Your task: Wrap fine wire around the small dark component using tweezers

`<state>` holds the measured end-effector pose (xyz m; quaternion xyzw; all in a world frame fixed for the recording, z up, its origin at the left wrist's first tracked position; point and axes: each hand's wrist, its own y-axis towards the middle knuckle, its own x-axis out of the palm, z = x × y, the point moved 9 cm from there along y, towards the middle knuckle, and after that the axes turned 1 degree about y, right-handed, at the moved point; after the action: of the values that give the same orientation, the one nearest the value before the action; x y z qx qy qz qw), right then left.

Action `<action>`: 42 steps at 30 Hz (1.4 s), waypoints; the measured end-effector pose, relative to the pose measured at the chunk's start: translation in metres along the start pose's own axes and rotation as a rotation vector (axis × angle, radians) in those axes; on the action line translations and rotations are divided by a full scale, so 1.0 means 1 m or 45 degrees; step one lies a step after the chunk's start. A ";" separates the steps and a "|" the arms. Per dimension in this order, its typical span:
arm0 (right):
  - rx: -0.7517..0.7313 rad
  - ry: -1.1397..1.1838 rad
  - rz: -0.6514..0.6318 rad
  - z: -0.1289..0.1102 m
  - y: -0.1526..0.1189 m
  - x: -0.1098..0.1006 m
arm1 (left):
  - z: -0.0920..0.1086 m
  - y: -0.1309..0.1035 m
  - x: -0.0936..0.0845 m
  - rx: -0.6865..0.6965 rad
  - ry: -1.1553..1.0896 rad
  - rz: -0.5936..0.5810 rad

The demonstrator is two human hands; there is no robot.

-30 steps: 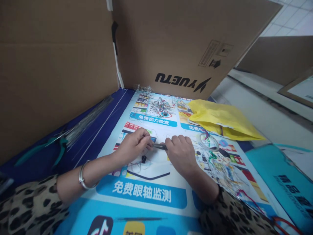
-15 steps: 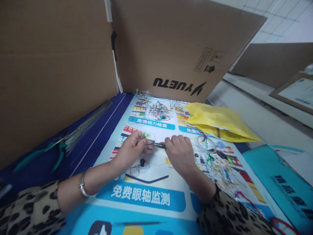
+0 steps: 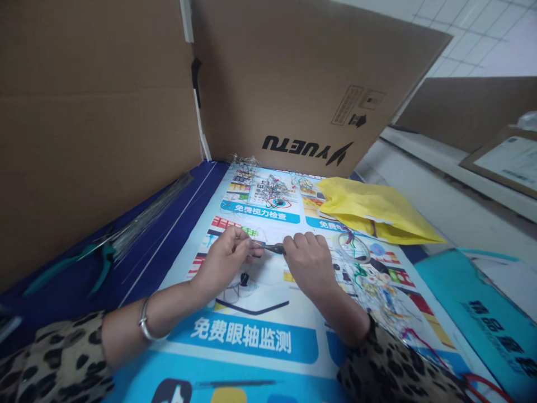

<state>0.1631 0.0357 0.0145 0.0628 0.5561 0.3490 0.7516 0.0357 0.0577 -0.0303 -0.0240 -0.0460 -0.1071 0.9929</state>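
Over the printed sheet (image 3: 251, 302), my right hand (image 3: 309, 263) is closed around the handles of small pliers (image 3: 276, 248). Their dark jaws point left, to the fingertips of my left hand (image 3: 229, 252). That hand pinches a thin wire (image 3: 263, 234), part of which curves up above the fingers. The wire's end at the jaws is too small to make out. Beneath my left hand more fine wire (image 3: 239, 291) lies on the sheet. Right of my right hand rests a clear ring-shaped coil (image 3: 353, 248).
Teal-handled pliers (image 3: 103, 268) and a bundle of straight wires (image 3: 146, 218) lie at left. Tangled wire (image 3: 274, 187) sits at the back, below a cardboard wall (image 3: 293, 73). A yellow bag (image 3: 377, 207) and a teal packet (image 3: 474, 313) are on the right.
Both hands hold nearly the same pose, with the pliers still meeting my left fingertips. The view has shifted very slightly.
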 end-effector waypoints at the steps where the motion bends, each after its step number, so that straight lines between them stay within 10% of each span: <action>1: -0.001 0.001 0.002 0.000 0.000 0.000 | 0.000 0.000 0.000 -0.006 0.002 -0.004; 11: 0.006 0.108 -0.026 0.000 -0.002 0.002 | -0.001 0.000 0.010 -0.181 0.175 -0.177; 42: -0.015 0.051 0.055 -0.004 -0.001 -0.005 | -0.001 0.001 0.001 0.040 0.632 -0.111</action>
<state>0.1591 0.0309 0.0159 0.0634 0.5677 0.3695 0.7329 0.0370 0.0583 -0.0311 0.0204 0.1966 -0.1517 0.9685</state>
